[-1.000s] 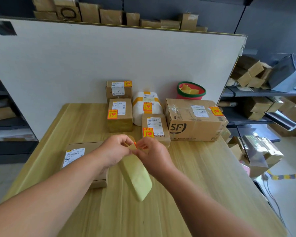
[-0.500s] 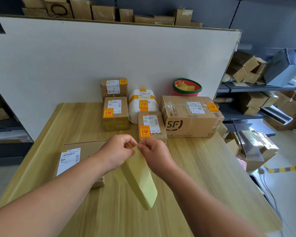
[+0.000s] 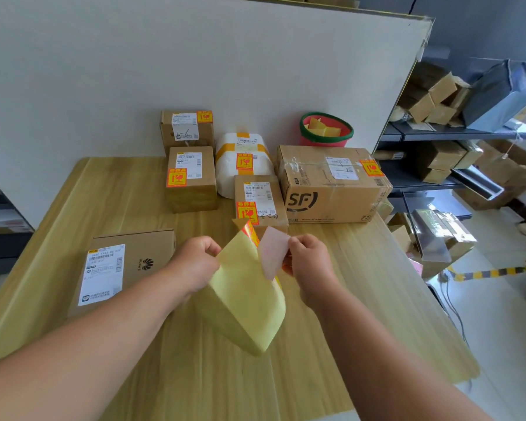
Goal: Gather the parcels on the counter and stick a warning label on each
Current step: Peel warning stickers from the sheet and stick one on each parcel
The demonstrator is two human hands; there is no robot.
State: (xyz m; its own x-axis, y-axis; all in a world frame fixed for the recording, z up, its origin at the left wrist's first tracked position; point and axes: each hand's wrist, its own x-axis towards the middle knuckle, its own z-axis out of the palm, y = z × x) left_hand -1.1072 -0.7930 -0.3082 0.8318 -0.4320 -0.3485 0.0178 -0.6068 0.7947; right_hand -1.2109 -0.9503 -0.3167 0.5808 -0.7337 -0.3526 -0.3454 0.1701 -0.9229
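Over the wooden counter (image 3: 362, 287) my left hand (image 3: 195, 262) pinches a yellow backing strip (image 3: 246, 299) that hangs down. My right hand (image 3: 308, 259) grips a warning label (image 3: 274, 250) peeled half off it, pale sticky side toward me, with a red-orange edge showing at the strip's top. A flat brown box (image 3: 152, 253) with only a white shipping label lies just left of my left hand. At the back stand several parcels carrying orange warning labels: two small boxes (image 3: 192, 180), a white bundle (image 3: 243, 159), a small box (image 3: 258, 199) and a large SF box (image 3: 331, 183).
A red tub with a green rim (image 3: 325, 129), holding yellow backing scraps, sits behind the SF box against a white partition board (image 3: 195, 56). Metal shelves with cardboard boxes (image 3: 438, 98) stand to the right, past the counter's right edge. More boxes lie on the floor there.
My hands have drawn apart. The right hand has pulled the label away from the backing strip, which was held closed between both hands before. My head has tilted down slightly.
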